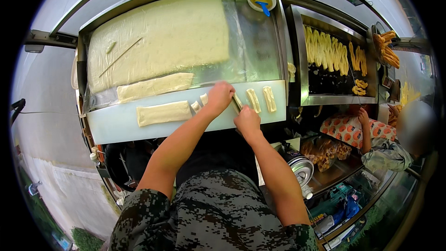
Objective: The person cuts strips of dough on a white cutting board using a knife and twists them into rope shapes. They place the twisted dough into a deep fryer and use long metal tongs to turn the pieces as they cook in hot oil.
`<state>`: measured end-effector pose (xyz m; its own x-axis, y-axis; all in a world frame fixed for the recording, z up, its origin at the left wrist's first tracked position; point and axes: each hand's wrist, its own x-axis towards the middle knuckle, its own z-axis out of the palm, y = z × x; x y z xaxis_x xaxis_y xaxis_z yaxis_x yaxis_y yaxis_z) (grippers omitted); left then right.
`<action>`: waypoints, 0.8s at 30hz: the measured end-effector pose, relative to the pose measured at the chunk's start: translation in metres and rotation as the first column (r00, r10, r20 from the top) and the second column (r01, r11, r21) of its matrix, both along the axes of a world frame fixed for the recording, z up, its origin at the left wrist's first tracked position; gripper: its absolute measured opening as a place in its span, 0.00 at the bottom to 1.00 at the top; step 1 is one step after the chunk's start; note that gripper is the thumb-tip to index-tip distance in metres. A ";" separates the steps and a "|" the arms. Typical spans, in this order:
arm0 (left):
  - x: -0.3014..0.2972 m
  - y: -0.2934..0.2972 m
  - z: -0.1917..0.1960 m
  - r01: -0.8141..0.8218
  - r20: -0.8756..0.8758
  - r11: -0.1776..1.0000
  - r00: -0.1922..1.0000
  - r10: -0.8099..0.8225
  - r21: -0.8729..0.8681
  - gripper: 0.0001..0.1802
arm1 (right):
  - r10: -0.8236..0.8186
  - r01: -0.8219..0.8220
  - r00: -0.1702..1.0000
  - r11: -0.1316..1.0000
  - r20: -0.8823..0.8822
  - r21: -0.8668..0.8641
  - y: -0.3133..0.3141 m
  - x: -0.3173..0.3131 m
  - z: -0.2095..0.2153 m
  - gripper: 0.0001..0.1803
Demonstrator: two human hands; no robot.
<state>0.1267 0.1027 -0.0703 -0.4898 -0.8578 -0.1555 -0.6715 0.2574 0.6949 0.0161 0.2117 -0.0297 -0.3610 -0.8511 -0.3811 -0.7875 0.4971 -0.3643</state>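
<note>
On the white cutting board (111, 128), my right hand (247, 120) is closed round the near end of a narrow, dull tool that looks like a metal blade (237, 102). My left hand (220, 96) is close to its far end, slightly blurred, with fingers curled; what they hold is hidden. Left of that hand lie small cut dough pieces (195, 107) and a flat dough slab (163, 113). To the right of my hands rest two short dough strips, the nearer one (253, 100) and another (269, 99). A longer dough strip (155, 86) lies behind the board.
A large dough sheet (162, 32) under plastic film fills the metal tray, with a thin stick (121, 57) on it. A bowl with a blue-handled brush (261, 1) stands far right. Beyond is a fryer (330, 100) with frying dough sticks; a co-worker's hand (363, 117) is beside it.
</note>
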 end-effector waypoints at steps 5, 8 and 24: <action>0.030 -0.014 0.014 -0.076 -0.144 0.990 0.985 0.093 0.118 0.08 | -0.194 0.299 0.947 0.825 0.257 -0.479 0.100 -0.012 -0.030 0.07; 0.100 -0.009 0.036 -0.155 0.078 0.986 0.984 0.159 -0.056 0.11 | -0.381 0.551 0.802 0.769 0.460 -0.324 0.150 -0.012 -0.017 0.07; 0.129 0.034 0.025 -0.116 0.127 0.975 0.982 0.141 -0.188 0.08 | -0.299 0.519 0.809 0.767 0.506 -0.377 0.106 0.003 -0.036 0.08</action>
<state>0.2558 0.1364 -0.0449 -0.3579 -0.9323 -0.0525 -0.7938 0.2742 0.5429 0.0186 0.3175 -0.0654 -0.6286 -0.7616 -0.1577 -0.2789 0.4100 -0.8684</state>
